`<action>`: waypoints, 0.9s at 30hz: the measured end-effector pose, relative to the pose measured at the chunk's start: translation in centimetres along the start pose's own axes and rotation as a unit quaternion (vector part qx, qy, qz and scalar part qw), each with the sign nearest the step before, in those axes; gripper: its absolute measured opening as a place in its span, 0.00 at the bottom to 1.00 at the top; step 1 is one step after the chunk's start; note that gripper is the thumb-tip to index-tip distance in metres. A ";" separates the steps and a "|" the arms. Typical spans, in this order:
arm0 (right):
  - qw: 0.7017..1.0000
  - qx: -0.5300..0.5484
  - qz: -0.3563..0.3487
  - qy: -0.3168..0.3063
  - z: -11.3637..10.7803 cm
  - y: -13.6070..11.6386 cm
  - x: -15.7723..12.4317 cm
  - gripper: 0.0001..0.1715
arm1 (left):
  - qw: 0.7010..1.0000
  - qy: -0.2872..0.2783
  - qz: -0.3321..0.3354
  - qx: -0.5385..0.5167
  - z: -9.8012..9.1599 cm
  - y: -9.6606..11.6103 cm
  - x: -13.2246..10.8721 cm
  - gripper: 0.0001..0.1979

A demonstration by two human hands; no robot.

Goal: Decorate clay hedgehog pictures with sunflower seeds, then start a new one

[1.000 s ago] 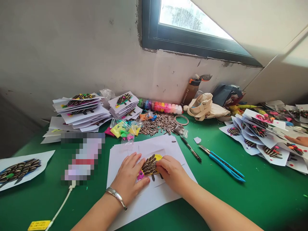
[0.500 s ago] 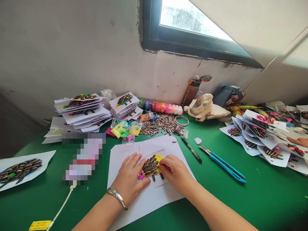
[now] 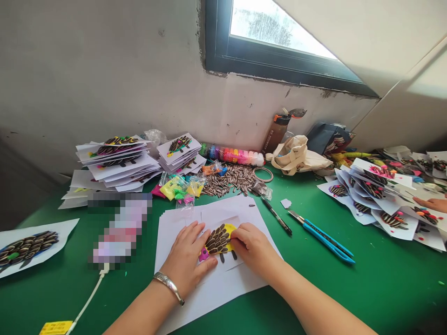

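Note:
My left hand (image 3: 188, 253) lies flat with its fingers apart on a small white card (image 3: 213, 221), beside the pink clay head (image 3: 203, 253) of a hedgehog picture. Overlapping sunflower seeds (image 3: 217, 239) cover part of its yellow clay body (image 3: 229, 229), and two seeds stick out below like legs. At the body's right side, the fingertips of my right hand (image 3: 251, 246) are pinched on what looks like a sunflower seed, mostly hidden by the fingers. Under the card is a stack of white paper (image 3: 209, 298) on the green table.
Loose sunflower seeds (image 3: 228, 179) lie behind the paper, near bagged coloured clay (image 3: 174, 188). A utility knife (image 3: 324, 239) and a pen (image 3: 277, 217) lie to the right. Finished cards (image 3: 120, 170) are stacked left; another person's hand (image 3: 433, 204) is by the right-hand cards (image 3: 377, 200).
The whole view has shifted slightly. My right hand stays pinched at the hedgehog's right side, and my left hand keeps its place on the card.

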State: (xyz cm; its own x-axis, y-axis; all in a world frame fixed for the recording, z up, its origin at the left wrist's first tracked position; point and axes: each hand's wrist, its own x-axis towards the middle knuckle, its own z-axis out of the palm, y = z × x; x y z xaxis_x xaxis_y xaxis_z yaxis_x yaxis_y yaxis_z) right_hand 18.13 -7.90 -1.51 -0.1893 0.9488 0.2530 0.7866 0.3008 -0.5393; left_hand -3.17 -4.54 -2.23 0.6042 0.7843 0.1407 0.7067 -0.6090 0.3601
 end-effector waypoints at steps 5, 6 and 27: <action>0.999 -0.001 0.024 0.030 -1.8 2.3 1.1 0.10 | 1.000 -0.001 -0.002 0.002 0.1 -0.1 0.0 0.27; 0.998 -0.024 0.034 0.052 -2.4 3.1 1.5 0.10 | 1.000 -0.003 -0.003 0.002 0.0 0.0 0.0 0.27; 0.961 -0.275 0.011 -0.009 -2.0 7.7 10.4 0.10 | 1.000 -0.004 -0.014 0.000 0.0 0.2 -0.2 0.27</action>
State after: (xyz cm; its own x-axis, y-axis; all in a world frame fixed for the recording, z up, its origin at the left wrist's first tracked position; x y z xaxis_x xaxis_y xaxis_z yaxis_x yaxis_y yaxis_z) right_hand 23.43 4.11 -1.43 -0.1750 0.9575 0.2291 0.9814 0.1884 -0.0378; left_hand -3.16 -4.76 -2.17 0.5874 0.7997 0.1239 0.7230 -0.5874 0.3635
